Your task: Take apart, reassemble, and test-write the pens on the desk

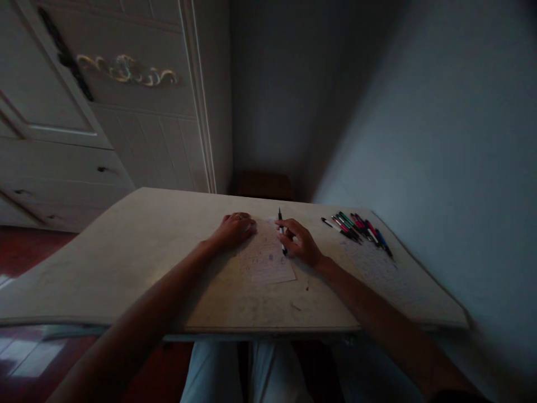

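Observation:
A sheet of paper (268, 266) covered in handwriting lies on the table between my hands. My right hand (300, 240) pinches a black and white pen (282, 230) above the sheet's right side, its dark pointed end toward the far edge. On the upper left part of the paper rests my left hand (235, 229), a ring on one finger. Its fingers lie flat and fairly relaxed, with nothing seen in them.
Several pens (356, 228) in mixed colours lie in a loose heap on the right of the pale table (126, 263). Near them is another written sheet (373, 268). A wall (440, 157) borders the right side, and a white cabinet (159, 134) stands behind at left.

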### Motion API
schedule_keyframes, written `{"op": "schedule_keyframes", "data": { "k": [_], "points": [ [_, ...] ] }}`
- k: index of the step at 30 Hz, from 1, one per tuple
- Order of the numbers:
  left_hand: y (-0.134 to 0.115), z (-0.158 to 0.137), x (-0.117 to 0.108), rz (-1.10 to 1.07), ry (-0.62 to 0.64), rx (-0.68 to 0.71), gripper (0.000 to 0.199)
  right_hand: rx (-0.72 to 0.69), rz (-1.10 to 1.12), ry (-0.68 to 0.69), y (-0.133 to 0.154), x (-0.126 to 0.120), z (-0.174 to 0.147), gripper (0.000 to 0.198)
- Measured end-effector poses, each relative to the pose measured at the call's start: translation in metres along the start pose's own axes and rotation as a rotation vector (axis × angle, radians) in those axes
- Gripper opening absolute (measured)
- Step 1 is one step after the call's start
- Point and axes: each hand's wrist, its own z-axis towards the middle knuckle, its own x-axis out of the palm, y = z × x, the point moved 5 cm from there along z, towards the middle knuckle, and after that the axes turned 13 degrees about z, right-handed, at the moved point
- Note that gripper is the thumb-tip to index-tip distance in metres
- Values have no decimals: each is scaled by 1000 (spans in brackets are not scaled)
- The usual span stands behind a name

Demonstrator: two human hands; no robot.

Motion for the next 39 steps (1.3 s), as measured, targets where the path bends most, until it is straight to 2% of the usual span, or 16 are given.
{"op": "schedule_keyframes", "data": {
  "k": [7,9,12,14,18,21,25,29,32,34,36,39],
  "points": [
    [11,3,8,5,41,-58,57,140,-101,-37,-23,-14,2,58],
    [14,4,10,-6,34,-62,57,155,-116,-57,-29,-19,3,54],
    [18,6,12,-17,10,-74,53,161,-99,-104,-33,-27,5,38],
    [19,8,10,-35,-14,-82,51,213,42,-167,-37,-33,7,36],
    [22,9,6,-137,-80,-120,49,354,537,-307,-40,-41,13,56],
    [26,9,3,-215,-103,-151,50,427,622,-359,-36,-45,13,46],
    [29,8,2,-268,-101,-214,49,478,388,-390,-27,-50,3,47],
    [32,5,2,-285,-115,-252,48,395,-98,-458,-14,-74,-13,42],
    [32,5,1,-288,-137,-241,48,424,-497,-376,-10,-103,-24,35],
    [32,5,0,-280,-141,-245,46,551,-700,-240,-15,-121,-33,29],
    [31,4,-2,-247,-146,-243,43,686,-827,-85,-21,-134,-43,26],
    [28,3,-8,-176,-185,-230,42,745,-873,-37,-24,-146,-54,23]
  ]
}}
